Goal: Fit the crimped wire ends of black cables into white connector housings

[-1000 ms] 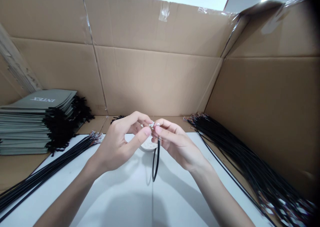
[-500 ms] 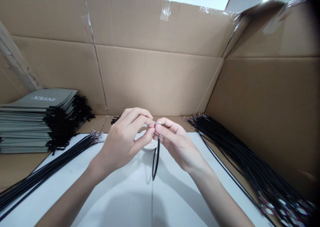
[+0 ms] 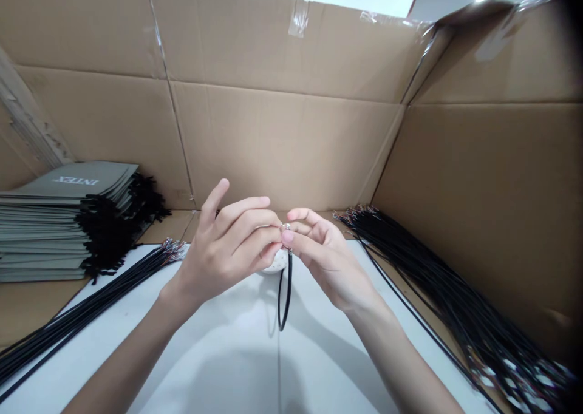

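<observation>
My left hand (image 3: 232,244) and my right hand (image 3: 321,253) meet fingertip to fingertip over the white table. Between my right thumb and fingers is the end of a black cable (image 3: 288,292), which hangs down in a narrow loop. A small whitish piece (image 3: 286,226) shows at the pinched fingertips; its details are too small to tell. My left thumb and index finger press together at the same spot, with the other fingers raised. What the left fingertips grip is hidden. Behind the hands sits a white round dish (image 3: 276,264), partly covered.
Black cables with bared wire ends (image 3: 98,298) lie at the left, and a larger cable bundle (image 3: 437,286) at the right. A stack of grey-green bags with black cords (image 3: 43,238) stands at the far left. Cardboard walls (image 3: 282,147) enclose the table (image 3: 228,347).
My left hand has turned, its fingers spreading and the outer ones lifting, while its thumb and index stay at the cable end. My right hand has barely moved.
</observation>
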The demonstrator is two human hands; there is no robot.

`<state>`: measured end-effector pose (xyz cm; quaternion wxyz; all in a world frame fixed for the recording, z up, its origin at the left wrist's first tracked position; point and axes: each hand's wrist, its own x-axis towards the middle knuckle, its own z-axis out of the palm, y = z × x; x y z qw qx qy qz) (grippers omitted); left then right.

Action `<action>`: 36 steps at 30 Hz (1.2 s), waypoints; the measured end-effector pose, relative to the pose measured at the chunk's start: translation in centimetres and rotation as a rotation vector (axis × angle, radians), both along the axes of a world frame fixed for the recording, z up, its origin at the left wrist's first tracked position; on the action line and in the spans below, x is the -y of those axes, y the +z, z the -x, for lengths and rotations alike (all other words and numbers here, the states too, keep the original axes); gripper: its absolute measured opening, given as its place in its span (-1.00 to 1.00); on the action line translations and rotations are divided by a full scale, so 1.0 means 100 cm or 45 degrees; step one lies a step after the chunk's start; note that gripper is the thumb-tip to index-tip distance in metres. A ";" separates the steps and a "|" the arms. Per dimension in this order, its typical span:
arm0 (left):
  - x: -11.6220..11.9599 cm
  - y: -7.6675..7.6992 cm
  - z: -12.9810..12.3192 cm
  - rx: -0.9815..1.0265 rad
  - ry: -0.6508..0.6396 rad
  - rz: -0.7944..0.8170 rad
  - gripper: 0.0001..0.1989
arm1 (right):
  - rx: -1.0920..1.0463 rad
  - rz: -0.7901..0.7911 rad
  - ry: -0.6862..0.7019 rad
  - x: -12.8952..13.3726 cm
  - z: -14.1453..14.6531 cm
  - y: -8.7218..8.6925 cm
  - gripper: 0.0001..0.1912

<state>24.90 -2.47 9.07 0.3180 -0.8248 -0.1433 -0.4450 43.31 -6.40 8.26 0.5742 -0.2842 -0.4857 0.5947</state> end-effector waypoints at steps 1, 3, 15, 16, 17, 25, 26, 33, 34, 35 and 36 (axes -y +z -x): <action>-0.001 0.000 0.001 -0.027 0.016 -0.088 -0.88 | -0.038 0.006 0.005 0.000 0.001 -0.001 -0.68; -0.002 0.000 0.003 -0.062 0.041 -0.216 -0.90 | -0.116 0.007 -0.001 0.001 0.006 -0.003 -0.66; 0.017 0.006 -0.005 0.321 -0.270 1.137 -0.89 | -0.127 -0.357 -0.155 -0.002 0.013 -0.008 -0.64; 0.019 0.008 -0.003 0.324 -0.289 1.247 -0.87 | -0.072 -0.397 -0.141 -0.002 0.011 -0.008 -0.63; 0.020 0.010 -0.001 0.322 -0.302 1.351 -0.85 | -0.022 -0.430 -0.125 -0.002 0.009 -0.007 -0.63; 0.017 0.017 0.003 0.305 -0.556 2.053 -0.76 | 0.220 -0.793 -0.281 0.002 0.007 -0.012 -0.44; 0.017 0.017 0.003 0.307 -0.602 2.121 -0.77 | 0.216 -0.842 -0.295 0.001 0.007 -0.014 -0.44; 0.014 0.018 0.002 0.256 -0.872 2.394 -0.80 | 0.475 -1.277 -0.406 0.001 -0.001 -0.009 -0.34; 0.013 0.018 0.001 0.271 -0.870 2.407 -0.80 | 0.555 -1.324 -0.439 0.003 -0.003 -0.007 -0.31; 0.013 0.017 0.001 0.287 -0.864 2.419 -0.80 | 0.626 -1.347 -0.473 0.006 -0.005 -0.004 -0.28; 0.012 0.017 0.000 0.305 -0.863 2.427 -0.80 | 0.677 -1.340 -0.500 0.008 -0.007 -0.002 -0.27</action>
